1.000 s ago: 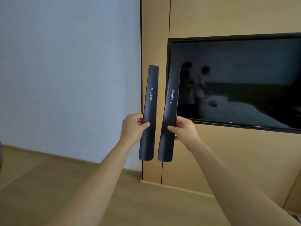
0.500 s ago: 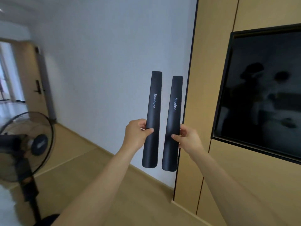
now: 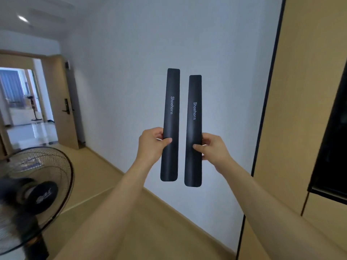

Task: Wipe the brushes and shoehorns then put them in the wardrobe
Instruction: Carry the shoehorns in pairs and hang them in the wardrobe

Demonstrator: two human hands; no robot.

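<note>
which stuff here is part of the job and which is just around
Job: left shoehorn, held by left hand; right shoehorn, held by right hand.
Around: fan, open door, dark screen, wood panel.

Even, soft daylight enters from the bright doorway (image 3: 24,102) at left, a ceiling lamp (image 3: 22,18) glares, the near fan (image 3: 32,196) is blurred, and edges bow with wide-angle distortion.

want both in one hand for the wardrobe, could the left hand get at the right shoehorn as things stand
Probably not yet: the left hand already grips the left shoehorn, so its fingers are taken. The right shoehorn hangs just beside it, apart, with nothing between.
</note>
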